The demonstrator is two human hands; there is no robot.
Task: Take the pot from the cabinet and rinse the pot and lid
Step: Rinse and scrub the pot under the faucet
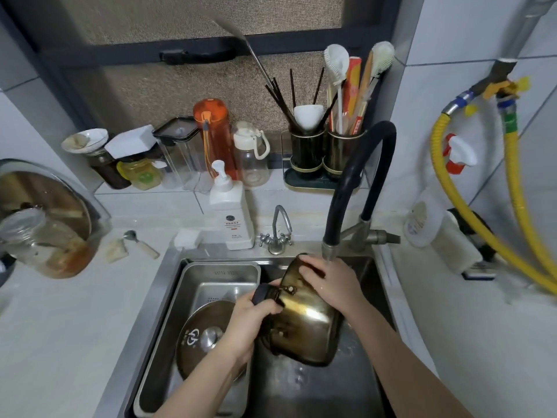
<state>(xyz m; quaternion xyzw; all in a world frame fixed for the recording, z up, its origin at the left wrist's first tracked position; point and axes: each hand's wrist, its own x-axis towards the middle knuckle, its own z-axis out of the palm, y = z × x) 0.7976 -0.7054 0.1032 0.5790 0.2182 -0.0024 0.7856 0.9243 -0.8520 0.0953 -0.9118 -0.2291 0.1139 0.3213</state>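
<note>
Over the steel sink (304, 396), the dark bronze-coloured metal pot (307, 315) is tipped on its side, its mouth turned away toward the back of the basin and its base facing the camera. The left hand (250, 319) grips the pot's black side handle (263, 294), fingers curled round it. The right hand (330, 280) lies on the upper rim of the pot with its fingers bent over the edge, directly beneath the nozzle of the black flexible tap (355, 182); whether water runs I cannot tell. The round metal lid with a silver knob (205, 339) rests tilted in the stainless steel tray insert (211, 276) that fills the left part of the sink, partly hidden behind the left forearm. On the pale worktop (60, 327) behind the sink stands a white pump bottle of soap (230, 215), with a small chrome tap (278, 233) just beside it. Two dark utensil holders (327, 152) with chopsticks and brushes stand at the back wall
</note>
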